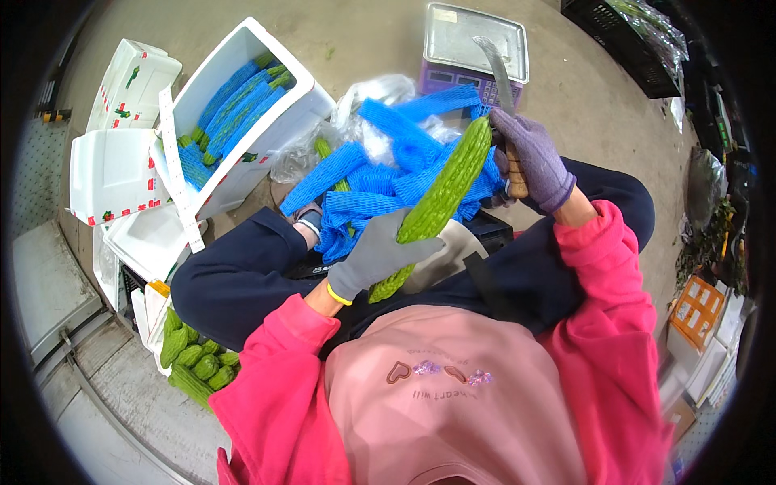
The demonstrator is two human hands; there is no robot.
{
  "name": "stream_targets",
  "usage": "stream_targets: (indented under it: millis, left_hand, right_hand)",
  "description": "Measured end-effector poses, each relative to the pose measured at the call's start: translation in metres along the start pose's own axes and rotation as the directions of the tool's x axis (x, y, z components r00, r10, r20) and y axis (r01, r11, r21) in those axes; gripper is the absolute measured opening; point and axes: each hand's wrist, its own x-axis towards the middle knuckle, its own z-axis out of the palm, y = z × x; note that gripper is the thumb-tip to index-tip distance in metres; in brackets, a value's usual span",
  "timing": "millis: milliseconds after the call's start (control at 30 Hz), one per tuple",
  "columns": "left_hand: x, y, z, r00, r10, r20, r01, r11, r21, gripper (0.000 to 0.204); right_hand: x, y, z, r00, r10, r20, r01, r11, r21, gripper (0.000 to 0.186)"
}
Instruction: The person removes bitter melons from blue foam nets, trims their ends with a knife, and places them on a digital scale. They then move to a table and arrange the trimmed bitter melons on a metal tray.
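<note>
Held in front of the seated wearer's lap, we observe a long, ridged green gourd (454, 186), slanting from lower left to upper right. The left hand (376, 255), gloved in grey, has its fingers clamped around the gourd's lower half. The fingers of the right hand (533, 158), gloved in purple, close on the wooden handle of a knife (503, 77), blade upward; we cannot tell whether they also touch the gourd's tip. Beyond the gourd, we note a heap of blue mesh sleeves (396, 184) beside a crumpled clear bag (394, 87). The bare, brownish floor (372, 36) bears a purple scale (477, 40) with a metal pan and, to the left, a tilted white foam box (259, 141) of sleeved gourds. At lower left, we find unsleeved gourds (194, 356) near grey metal plating (61, 295); at upper right stands a black crate (602, 36).
</note>
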Motion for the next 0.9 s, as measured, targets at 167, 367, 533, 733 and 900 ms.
stream_targets:
  millis: [167, 367, 533, 733, 900]
  left_hand:
    - [0.001, -0.005, -0.005, 0.999, 0.046, -0.005, -0.046, 0.995, 0.083, 0.041]
    - [0.000, -0.007, 0.000, 0.998, 0.027, 0.050, -0.021, 0.993, -0.115, 0.040]
    - [0.002, -0.009, -0.002, 0.976, -0.102, 0.194, 0.152, 0.953, -0.260, 0.037]
    - [0.006, -0.014, -0.001, 0.975, -0.109, 0.196, 0.155, 0.960, -0.235, 0.036]
    - [0.006, -0.015, -0.001, 0.979, -0.102, 0.174, 0.144, 0.958, -0.249, 0.034]
  right_hand:
    - [0.004, 0.002, 0.001, 0.997, -0.069, -0.023, 0.069, 0.998, -0.003, 0.032]
    - [0.002, -0.002, 0.004, 0.996, -0.043, -0.078, 0.034, 0.993, -0.112, 0.031]
    - [-0.010, -0.009, 0.010, 0.998, -0.058, 0.036, 0.063, 0.986, -0.155, 0.031]
    - [-0.006, -0.005, 0.009, 0.993, -0.073, 0.093, 0.088, 0.982, -0.168, 0.032]
    - [-0.010, -0.007, 0.004, 0.995, -0.060, 0.076, 0.075, 0.976, -0.205, 0.032]
